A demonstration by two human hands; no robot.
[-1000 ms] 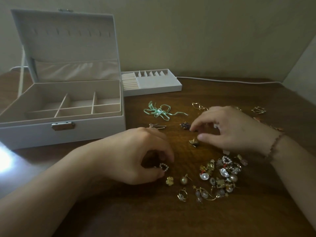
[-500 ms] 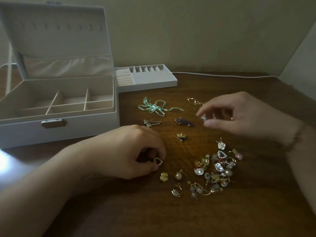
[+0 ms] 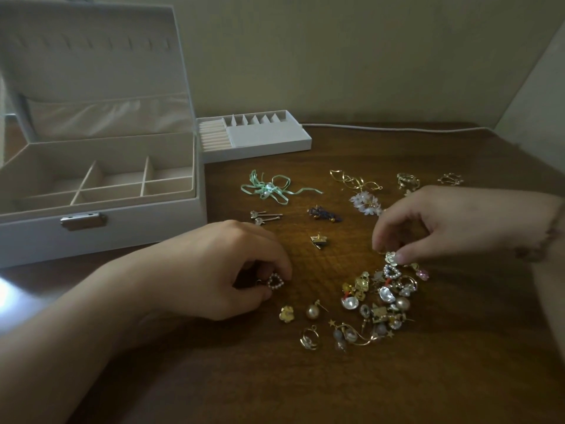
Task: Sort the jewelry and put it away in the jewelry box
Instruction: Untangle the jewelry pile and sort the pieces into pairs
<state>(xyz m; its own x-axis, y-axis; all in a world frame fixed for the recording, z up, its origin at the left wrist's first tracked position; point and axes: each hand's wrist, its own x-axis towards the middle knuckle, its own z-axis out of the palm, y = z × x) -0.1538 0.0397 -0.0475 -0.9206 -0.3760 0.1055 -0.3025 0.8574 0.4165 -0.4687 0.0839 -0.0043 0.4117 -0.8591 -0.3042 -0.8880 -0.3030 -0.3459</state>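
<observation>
Left hand (image 3: 220,267): I see it curled low on the table (image 3: 458,377), thumb and fingers pinching a pearl heart earring (image 3: 275,281).
Right hand (image 3: 443,223): fingertips pinch a small gold flower earring (image 3: 391,257) at the top edge of the pile.
Pile of earrings (image 3: 376,304): heaped on the table between my hands, nearer the right.
Jewelry box (image 3: 101,182): far left, lid up, its divided compartments showing no jewelry.
Tray (image 3: 253,137): just right of the box, against the wall.
Green ribbon bow (image 3: 269,188): lying apart, beyond the left hand.
</observation>
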